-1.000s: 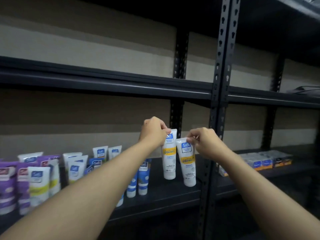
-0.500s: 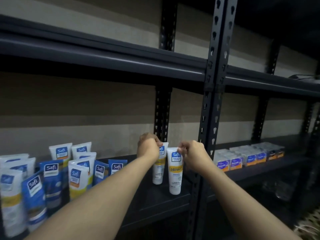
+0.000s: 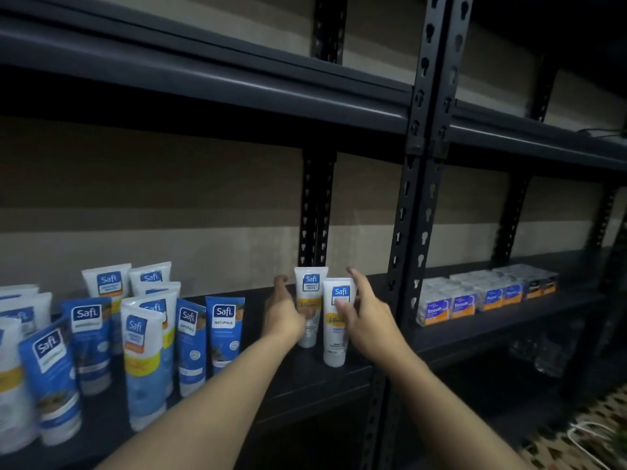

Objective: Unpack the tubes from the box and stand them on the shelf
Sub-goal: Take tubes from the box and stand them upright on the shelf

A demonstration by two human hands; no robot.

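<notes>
Two white tubes with yellow bands stand upright side by side on the dark shelf [image 3: 298, 388]. The rear tube [image 3: 310, 283] has my left hand [image 3: 283, 313] against its left side, fingers loosely curved and not closed round it. The front tube [image 3: 334, 347] stands slightly nearer and to the right. My right hand [image 3: 364, 317] is beside it with fingers spread and the thumb touching its label. The box is not in view.
Several blue and white tubes [image 3: 146, 351] crowd the shelf's left part. A black perforated upright [image 3: 417, 232] rises just right of my hands. Beyond it sit several small wrapped packs [image 3: 475, 296]. Another shelf board [image 3: 237, 86] runs overhead.
Both hands let go of the tube tops and dropped beside the tubes with fingers loosened. The two tubes now stand on the shelf by themselves. The view moved closer.
</notes>
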